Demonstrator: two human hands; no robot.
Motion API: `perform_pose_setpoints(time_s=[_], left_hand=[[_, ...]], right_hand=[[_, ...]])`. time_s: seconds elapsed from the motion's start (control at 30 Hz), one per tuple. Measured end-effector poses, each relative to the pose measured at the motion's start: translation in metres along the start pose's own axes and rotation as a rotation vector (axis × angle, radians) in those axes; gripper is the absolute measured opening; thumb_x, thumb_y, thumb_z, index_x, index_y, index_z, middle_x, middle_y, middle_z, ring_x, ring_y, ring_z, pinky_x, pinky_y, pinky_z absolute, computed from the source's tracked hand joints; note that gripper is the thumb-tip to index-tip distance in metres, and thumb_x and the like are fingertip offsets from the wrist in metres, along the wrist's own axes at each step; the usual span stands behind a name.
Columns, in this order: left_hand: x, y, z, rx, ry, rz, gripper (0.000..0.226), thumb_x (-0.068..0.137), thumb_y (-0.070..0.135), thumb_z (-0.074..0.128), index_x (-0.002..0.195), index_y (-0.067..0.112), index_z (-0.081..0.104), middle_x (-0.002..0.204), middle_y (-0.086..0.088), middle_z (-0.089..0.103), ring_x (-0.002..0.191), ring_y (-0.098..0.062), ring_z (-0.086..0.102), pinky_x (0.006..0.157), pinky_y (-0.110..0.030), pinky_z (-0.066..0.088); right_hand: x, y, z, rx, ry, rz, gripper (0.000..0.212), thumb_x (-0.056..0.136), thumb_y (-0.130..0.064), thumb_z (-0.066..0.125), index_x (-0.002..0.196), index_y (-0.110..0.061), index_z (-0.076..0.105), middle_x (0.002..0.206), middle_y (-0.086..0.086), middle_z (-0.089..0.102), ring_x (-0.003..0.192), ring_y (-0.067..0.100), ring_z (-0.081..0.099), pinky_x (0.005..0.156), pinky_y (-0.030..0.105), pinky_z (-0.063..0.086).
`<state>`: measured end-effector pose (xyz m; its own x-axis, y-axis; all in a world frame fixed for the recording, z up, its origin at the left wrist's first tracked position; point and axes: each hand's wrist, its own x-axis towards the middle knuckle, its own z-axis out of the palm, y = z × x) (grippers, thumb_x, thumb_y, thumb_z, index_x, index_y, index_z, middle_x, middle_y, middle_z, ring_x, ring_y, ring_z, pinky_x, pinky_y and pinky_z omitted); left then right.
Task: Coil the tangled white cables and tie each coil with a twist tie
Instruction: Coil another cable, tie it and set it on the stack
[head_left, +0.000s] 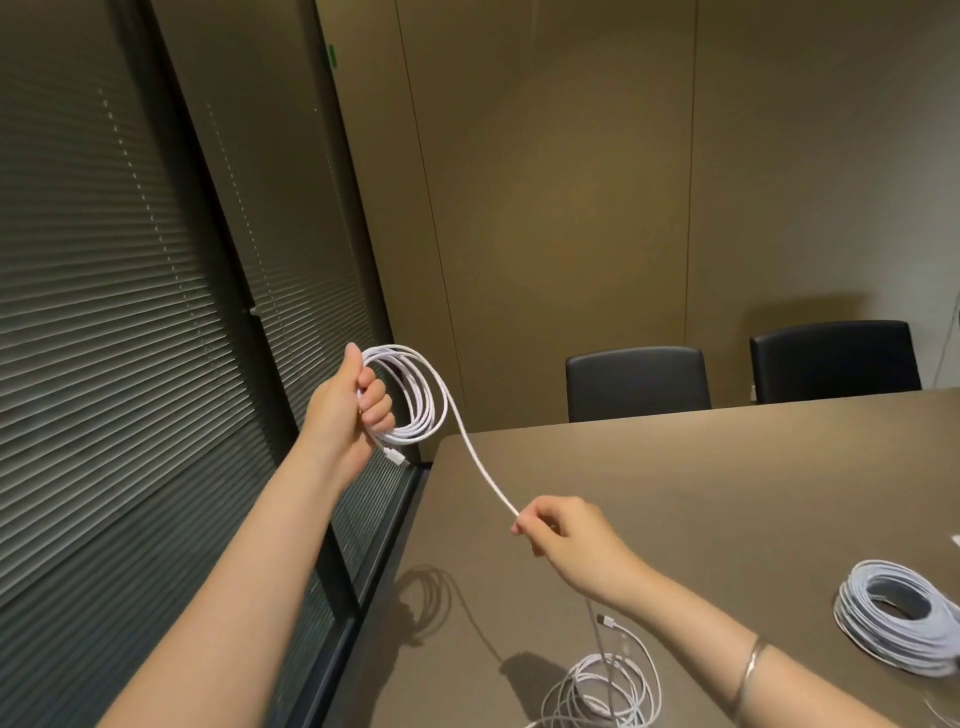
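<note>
My left hand (358, 405) is raised beyond the table's left edge and grips a coil of white cable (421, 400) with several loops; a plug end hangs below the fist. One strand runs from the coil down to my right hand (561, 530), which pinches it above the table. Below the right hand the cable drops to a loose heap of white cable (602, 691) on the brown table (727, 467). I see no twist tie.
A neat stack of coiled white cables (898, 613) lies at the table's right edge. Two black chairs (636, 382) stand along the far side. Slatted blinds (130, 312) cover the glass wall on the left.
</note>
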<state>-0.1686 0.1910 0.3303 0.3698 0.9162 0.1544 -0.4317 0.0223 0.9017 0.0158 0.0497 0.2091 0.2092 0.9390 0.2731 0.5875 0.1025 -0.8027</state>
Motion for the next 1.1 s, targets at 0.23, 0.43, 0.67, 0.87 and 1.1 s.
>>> perform_pose_setpoints(time_s=[0.23,0.43,0.67,0.87,1.1], left_hand=[[-0.013,-0.017,0.017,0.38,-0.107,0.019,0.045,0.103,0.042,0.041,0.069,0.014,0.038,0.051,-0.008,0.052,0.044,-0.02,0.054,0.045,-0.024,0.048],[-0.047,-0.03,0.038,0.771,-0.387,-0.169,0.046,0.102,0.039,0.047,0.064,0.013,0.048,0.045,-0.002,0.042,0.037,-0.014,0.036,0.041,-0.022,0.035],[-0.041,-0.022,0.036,0.397,-0.477,-0.572,0.044,0.096,0.042,0.052,0.062,0.015,0.047,0.038,0.008,0.019,0.03,-0.004,0.014,0.035,-0.018,0.011],[-0.035,-0.016,0.026,0.1,-0.441,-0.617,0.043,0.093,0.039,0.054,0.06,0.014,0.046,0.036,0.009,0.023,0.026,-0.002,0.02,0.031,-0.016,0.014],[-0.041,-0.023,0.035,0.439,-0.536,-0.594,0.051,0.097,0.055,0.043,0.07,0.013,0.055,0.045,0.007,0.021,0.04,-0.008,0.008,0.038,-0.019,0.013]], right_hand=[[-0.004,-0.063,-0.011,-0.205,-0.088,-0.356,0.026,0.101,-0.031,0.042,0.089,-0.021,0.064,0.066,-0.017,0.051,0.065,0.001,0.048,0.065,0.023,0.038],[0.019,-0.072,-0.024,-0.187,0.132,-0.383,0.03,0.095,-0.039,0.053,0.065,-0.034,0.048,0.059,-0.018,0.054,0.06,0.004,0.049,0.06,0.031,0.042],[0.024,-0.058,-0.045,0.244,0.037,-0.193,0.027,0.083,-0.034,0.072,0.079,-0.014,0.054,0.052,-0.008,0.053,0.05,0.009,0.043,0.051,0.021,0.037],[0.02,-0.033,-0.058,0.445,-0.083,-0.117,0.008,0.091,-0.011,0.063,0.084,-0.009,0.061,0.069,0.012,0.063,0.051,0.017,0.049,0.053,0.027,0.045],[0.024,-0.039,-0.055,0.237,0.111,-0.178,0.012,0.09,-0.01,0.062,0.079,-0.013,0.062,0.066,-0.002,0.063,0.054,0.003,0.053,0.055,0.015,0.041]])
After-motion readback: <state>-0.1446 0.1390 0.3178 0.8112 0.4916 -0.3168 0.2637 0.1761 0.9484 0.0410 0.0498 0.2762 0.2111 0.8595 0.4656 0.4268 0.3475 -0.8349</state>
